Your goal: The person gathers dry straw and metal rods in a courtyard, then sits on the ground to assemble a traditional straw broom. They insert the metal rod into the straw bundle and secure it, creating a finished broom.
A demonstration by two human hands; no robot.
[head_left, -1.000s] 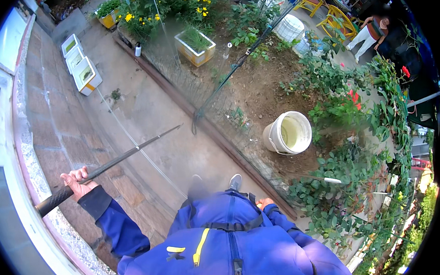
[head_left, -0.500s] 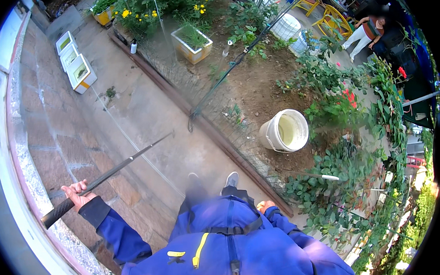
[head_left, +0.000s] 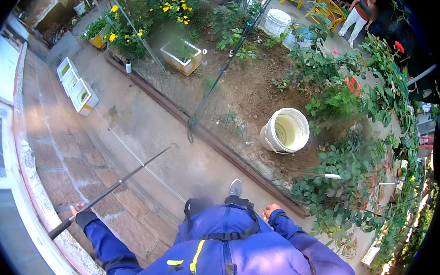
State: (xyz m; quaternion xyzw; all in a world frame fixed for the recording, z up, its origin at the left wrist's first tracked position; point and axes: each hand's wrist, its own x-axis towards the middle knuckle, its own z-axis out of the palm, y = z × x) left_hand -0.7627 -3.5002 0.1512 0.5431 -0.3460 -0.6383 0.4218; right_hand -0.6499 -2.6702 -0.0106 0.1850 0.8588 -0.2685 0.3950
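Note:
My left hand (head_left: 77, 210) is closed around a long, thin dark pole (head_left: 109, 190) near its thicker grip end, out at the left over a stone-block ledge. The pole slants up and right across the walkway, and its far tip is bent into a small hook. Part of this hand lies behind the pole and the blue cuff. Beside my right hip, my right hand (head_left: 271, 210) hangs with its fingers curled in, and I see nothing in it. A brown rail (head_left: 219, 146) along the garden bed runs close to that hand.
Beyond the rail and wire mesh, a white bucket (head_left: 286, 131) stands on soil. Foam planter boxes (head_left: 82, 99) line the left wall; another planter (head_left: 181, 65) stands in the bed. Rose bushes (head_left: 335, 168) crowd the right. A person (head_left: 357, 20) stands far back right.
The pole and my left hand sit lower in view, the pole still held. My right hand has come out further from my side. One shoe no longer shows clearly; the view has shifted slightly.

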